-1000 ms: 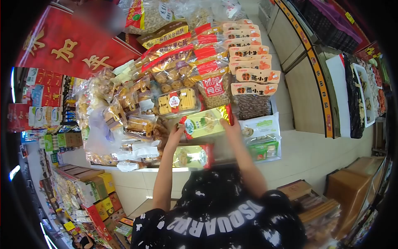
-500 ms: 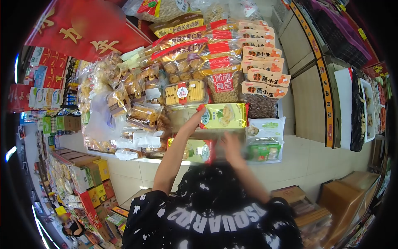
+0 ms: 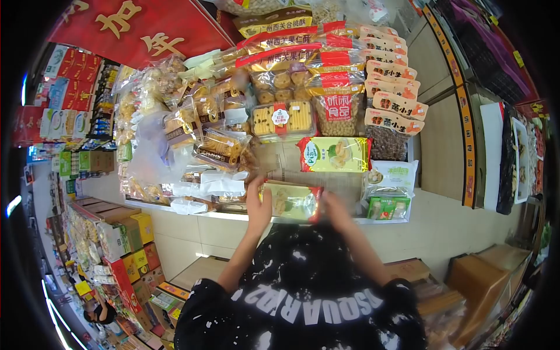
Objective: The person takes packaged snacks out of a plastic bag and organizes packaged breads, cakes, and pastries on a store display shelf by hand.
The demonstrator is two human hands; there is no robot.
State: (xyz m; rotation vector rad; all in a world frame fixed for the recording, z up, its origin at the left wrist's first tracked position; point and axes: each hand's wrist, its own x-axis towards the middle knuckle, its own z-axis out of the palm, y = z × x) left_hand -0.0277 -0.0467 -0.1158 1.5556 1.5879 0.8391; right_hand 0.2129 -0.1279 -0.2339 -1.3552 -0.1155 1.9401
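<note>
My left hand [image 3: 257, 201] is closed on the left end of a yellow-green snack packet [image 3: 289, 200] near the display's front edge. At its red right end is my right hand [image 3: 336, 210], blurred, with the fingers against that end. Just beyond lies a second yellow-green packet [image 3: 335, 154] with red ends, flat and untouched, in front of a bag of nuts [image 3: 338, 111]. A clear box of yellow biscuits [image 3: 283, 119] sits behind and to the left of it. White and green packs [image 3: 389, 181] lie to the right of both packets.
Bagged breads [image 3: 219, 149] and clear plastic fill the display's left side. Orange-topped bags [image 3: 396, 105] stand in a row at the right. Cartons [image 3: 487, 283] stand on the floor at lower right. Far off at lower left is another person [image 3: 105, 312].
The far packet was put down and released by both hands. My hands moved back toward my body to the nearer packet, which they now hold at its ends. The camera view shifted.
</note>
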